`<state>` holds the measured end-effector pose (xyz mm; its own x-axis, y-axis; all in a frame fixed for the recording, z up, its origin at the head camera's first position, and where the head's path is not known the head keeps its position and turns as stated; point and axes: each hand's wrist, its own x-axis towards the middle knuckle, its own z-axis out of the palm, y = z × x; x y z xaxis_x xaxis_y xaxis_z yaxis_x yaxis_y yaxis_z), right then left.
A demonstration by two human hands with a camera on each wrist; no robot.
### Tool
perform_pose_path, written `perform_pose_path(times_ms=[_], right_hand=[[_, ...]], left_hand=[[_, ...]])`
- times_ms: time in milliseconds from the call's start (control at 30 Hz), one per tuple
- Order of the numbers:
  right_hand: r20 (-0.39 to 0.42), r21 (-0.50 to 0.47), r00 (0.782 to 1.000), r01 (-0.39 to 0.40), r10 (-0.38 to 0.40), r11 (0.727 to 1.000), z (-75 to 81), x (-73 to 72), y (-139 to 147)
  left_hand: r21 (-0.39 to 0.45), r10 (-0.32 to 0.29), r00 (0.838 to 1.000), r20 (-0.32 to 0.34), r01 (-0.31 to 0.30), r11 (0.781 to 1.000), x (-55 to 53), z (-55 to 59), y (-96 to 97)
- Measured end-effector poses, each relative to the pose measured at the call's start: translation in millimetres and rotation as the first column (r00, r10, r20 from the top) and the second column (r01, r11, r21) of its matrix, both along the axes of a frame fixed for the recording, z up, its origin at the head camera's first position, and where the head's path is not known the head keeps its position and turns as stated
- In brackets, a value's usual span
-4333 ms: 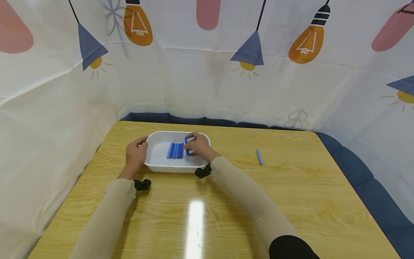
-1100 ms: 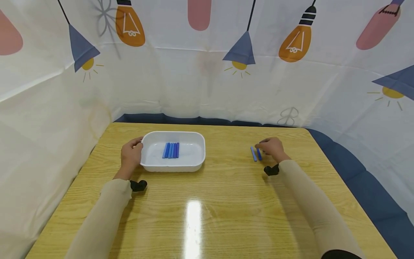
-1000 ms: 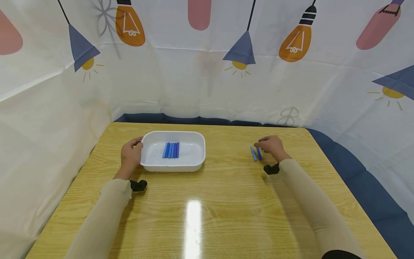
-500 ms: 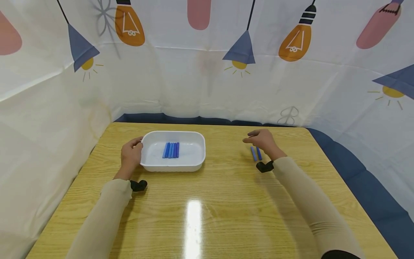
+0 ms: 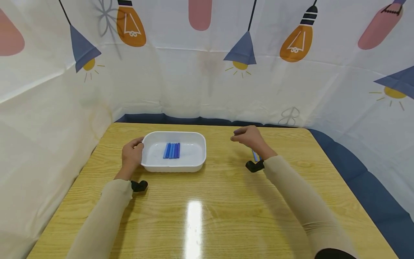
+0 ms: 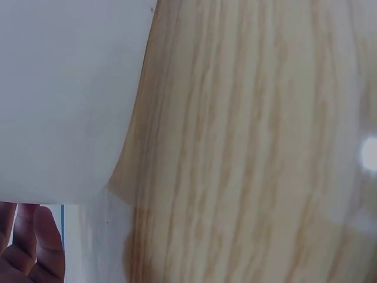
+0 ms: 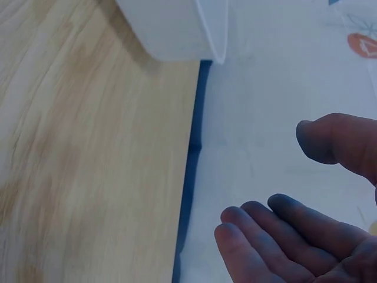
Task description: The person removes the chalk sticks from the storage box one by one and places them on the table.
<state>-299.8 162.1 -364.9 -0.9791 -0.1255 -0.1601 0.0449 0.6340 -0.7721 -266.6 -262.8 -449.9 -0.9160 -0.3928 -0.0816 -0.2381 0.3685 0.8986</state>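
Observation:
My left hand [image 5: 132,154] grips the left end of a white plastic tray [image 5: 193,153], its fingers at the rim. Inside the tray, several blue sticks [image 5: 171,150], shaped like chalk, lie side by side in shades from light to dark. My right hand [image 5: 252,139] is over the table to the right of the tray, holding nothing; the right wrist view shows its thumb and fingers [image 7: 283,242] apart, with darkened tips. Two more blue sticks [image 5: 254,155] lie on the table beneath that wrist, partly hidden by it.
The wooden table [image 5: 220,205] carries the tray near its far left part. A white cloth [image 5: 194,86] printed with lamps and bulbs stands behind and at the sides, with a dark blue edge [image 5: 355,169] along the table. A black wrist camera [image 5: 254,166] hangs under each wrist.
Earlier, my right hand held a dark blue stick over the tray. That stick now lies beside the other one on the table, and the hand has let go and moved left. The left hand stays put.

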Motion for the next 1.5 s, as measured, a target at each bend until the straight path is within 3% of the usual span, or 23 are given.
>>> perform_pose_path(times_ms=[233,567,867,1500], right_hand=[[-0.017,-0.072,1.000,-0.001,0.000,0.997,6.8,2.0,-26.2],[-0.028,-0.101,0.999,-0.027,0.025,0.995,8.5,-2.8,-61.4],[0.076,-0.294,0.995,-0.037,0.062,0.955,5.9,-7.0,-95.5],[0.218,-0.184,0.967,-0.089,0.129,0.979,-25.4,-20.9,-160.7]], left_hand=[[0.013,-0.001,1.000,0.014,0.001,1.000,1.0,0.8,-0.2],[0.026,-0.007,1.000,0.009,0.007,1.000,0.0,0.5,-1.7],[0.016,-0.011,1.000,-0.014,0.011,1.000,0.9,2.4,-1.5],[0.027,0.006,1.000,-0.010,-0.006,1.000,-3.6,-3.2,-2.7]])
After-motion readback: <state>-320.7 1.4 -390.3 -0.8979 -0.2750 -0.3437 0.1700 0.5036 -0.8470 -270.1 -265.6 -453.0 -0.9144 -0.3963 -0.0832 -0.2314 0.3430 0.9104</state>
